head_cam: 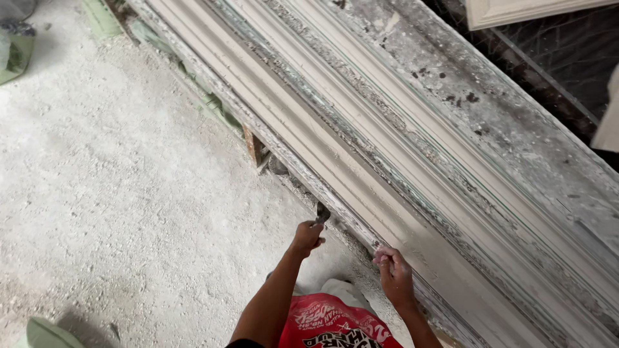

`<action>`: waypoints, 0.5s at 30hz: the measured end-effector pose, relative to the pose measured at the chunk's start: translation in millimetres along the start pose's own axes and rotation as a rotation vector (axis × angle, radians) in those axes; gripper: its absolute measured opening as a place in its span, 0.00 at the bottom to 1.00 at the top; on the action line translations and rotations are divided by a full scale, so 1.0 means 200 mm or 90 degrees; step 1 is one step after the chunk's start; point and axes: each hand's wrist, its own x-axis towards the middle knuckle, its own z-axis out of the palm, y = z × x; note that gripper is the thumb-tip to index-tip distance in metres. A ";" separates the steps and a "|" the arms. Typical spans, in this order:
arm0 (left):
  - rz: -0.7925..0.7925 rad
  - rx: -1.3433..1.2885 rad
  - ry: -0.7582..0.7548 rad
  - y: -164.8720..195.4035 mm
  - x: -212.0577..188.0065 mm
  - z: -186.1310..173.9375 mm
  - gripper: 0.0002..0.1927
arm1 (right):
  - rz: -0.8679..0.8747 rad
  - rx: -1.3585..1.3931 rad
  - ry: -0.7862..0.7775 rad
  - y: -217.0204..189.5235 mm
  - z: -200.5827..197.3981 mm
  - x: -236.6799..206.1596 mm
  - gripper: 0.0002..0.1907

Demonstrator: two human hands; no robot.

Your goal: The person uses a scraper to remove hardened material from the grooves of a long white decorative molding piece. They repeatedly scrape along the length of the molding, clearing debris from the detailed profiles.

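Note:
My left hand [307, 236] is closed around a small dark scraper-like tool [322, 212], its tip against the near edge of a long white plaster moulding [335, 161]. The moulding has parallel ridges and runs diagonally from upper left to lower right on a plaster-crusted bench. My right hand [393, 274] rests on that same near edge, a little to the right, with fingers curled; whether it pinches anything is unclear. A red printed shirt shows at the bottom.
The floor [116, 193] on the left is covered in white plaster dust and crumbs. A wooden block [253, 145] props the bench. A second moulding channel [451, 167] lies beyond. Dark mesh [554, 58] sits at top right, pale green pieces at the left corners.

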 end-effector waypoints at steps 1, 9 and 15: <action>0.037 -0.021 -0.054 0.03 0.01 0.03 0.12 | -0.003 0.016 -0.008 0.00 -0.01 -0.02 0.09; 0.077 0.144 -0.028 0.12 -0.22 -0.12 0.15 | 0.070 0.005 0.025 0.06 -0.13 -0.11 0.09; -0.071 0.345 -0.019 -0.07 -0.19 -0.15 0.20 | 0.128 0.058 -0.012 0.00 -0.05 -0.06 0.09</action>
